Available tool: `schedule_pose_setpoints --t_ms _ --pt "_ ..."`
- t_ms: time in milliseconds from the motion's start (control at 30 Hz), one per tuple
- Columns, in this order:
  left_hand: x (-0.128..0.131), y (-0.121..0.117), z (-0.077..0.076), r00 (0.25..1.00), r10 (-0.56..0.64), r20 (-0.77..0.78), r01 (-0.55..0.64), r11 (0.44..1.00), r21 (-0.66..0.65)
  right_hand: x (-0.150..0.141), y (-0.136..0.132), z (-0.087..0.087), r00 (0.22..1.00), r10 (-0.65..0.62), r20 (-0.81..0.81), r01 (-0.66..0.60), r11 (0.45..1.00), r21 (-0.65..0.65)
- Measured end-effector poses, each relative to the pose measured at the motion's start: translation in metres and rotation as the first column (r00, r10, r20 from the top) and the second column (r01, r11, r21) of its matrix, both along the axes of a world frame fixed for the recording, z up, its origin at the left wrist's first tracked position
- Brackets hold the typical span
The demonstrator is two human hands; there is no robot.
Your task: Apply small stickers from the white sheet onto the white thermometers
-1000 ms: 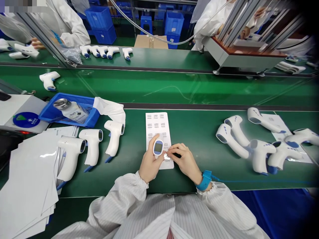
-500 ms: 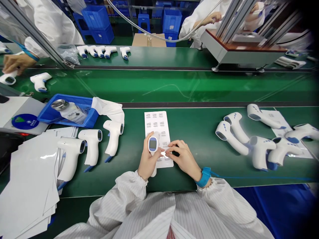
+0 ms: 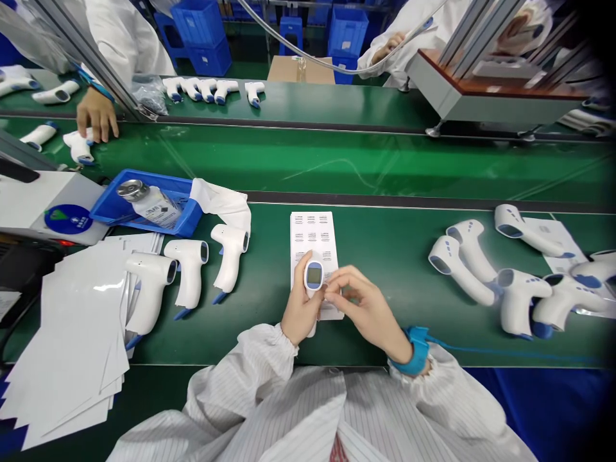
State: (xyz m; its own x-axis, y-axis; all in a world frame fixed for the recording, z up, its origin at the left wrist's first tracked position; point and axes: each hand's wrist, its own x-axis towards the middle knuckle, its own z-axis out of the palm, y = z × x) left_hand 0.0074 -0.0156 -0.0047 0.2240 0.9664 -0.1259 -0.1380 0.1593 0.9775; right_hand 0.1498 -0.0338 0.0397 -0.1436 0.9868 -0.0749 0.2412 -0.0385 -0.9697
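My left hand (image 3: 301,308) is wrapped round a white infrared thermometer (image 3: 314,276), held upright with its small grey screen facing me. Close against the thermometer's right side, my right hand (image 3: 359,305) has thumb and forefinger pinched together. Whatever lies between those fingertips is too small to make out. Under both hands a white sheet of printed labels (image 3: 312,224) lies on the green bench, its lower part largely covered. A blue wrist strap (image 3: 416,350) circles my right wrist.
Left of me stand several thermometers (image 3: 231,256), beside stacked white sheets (image 3: 72,321) and a blue tray (image 3: 144,221) holding a bottle. More thermometers (image 3: 522,298) cluster at the right. Beyond the green belt (image 3: 289,160), a co-worker's hand (image 3: 97,115) touches another thermometer.
My right hand has moved from the label sheet up to the thermometer's side. The view has shifted slightly. At the far left, the co-worker's hand has moved right to another thermometer.
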Motion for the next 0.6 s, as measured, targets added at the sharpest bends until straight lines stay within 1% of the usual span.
schedule_pose_setpoints --t_ms 67,100,167,300,467,600 --pt "0.000 0.000 -0.001 0.999 -0.024 0.024 0.025 0.999 -0.029 -0.008 0.012 -0.005 0.994 -0.082 0.073 0.073 0.989 0.130" --pt "0.001 -0.001 -0.001 0.999 -0.027 0.022 0.028 0.999 -0.038 -0.011 0.017 -0.007 0.990 -0.111 0.092 0.094 0.980 0.174" --pt "0.001 -0.001 -0.002 1.000 -0.013 -0.005 0.013 0.999 -0.040 -0.015 0.024 -0.010 0.984 -0.145 0.104 0.119 0.968 0.220" --pt "0.001 -0.001 -0.003 0.999 -0.005 -0.044 0.004 1.000 -0.024 -0.015 0.030 -0.009 0.985 -0.144 0.095 0.119 0.967 0.227" --pt "0.000 -0.001 -0.002 0.998 -0.025 -0.053 0.024 1.000 -0.010 -0.008 0.036 -0.001 0.991 -0.094 0.094 0.075 0.978 0.194" --pt "-0.002 0.000 -0.001 0.997 -0.037 -0.067 0.037 0.999 0.002 -0.006 0.040 0.001 0.991 -0.078 0.112 0.054 0.978 0.203"
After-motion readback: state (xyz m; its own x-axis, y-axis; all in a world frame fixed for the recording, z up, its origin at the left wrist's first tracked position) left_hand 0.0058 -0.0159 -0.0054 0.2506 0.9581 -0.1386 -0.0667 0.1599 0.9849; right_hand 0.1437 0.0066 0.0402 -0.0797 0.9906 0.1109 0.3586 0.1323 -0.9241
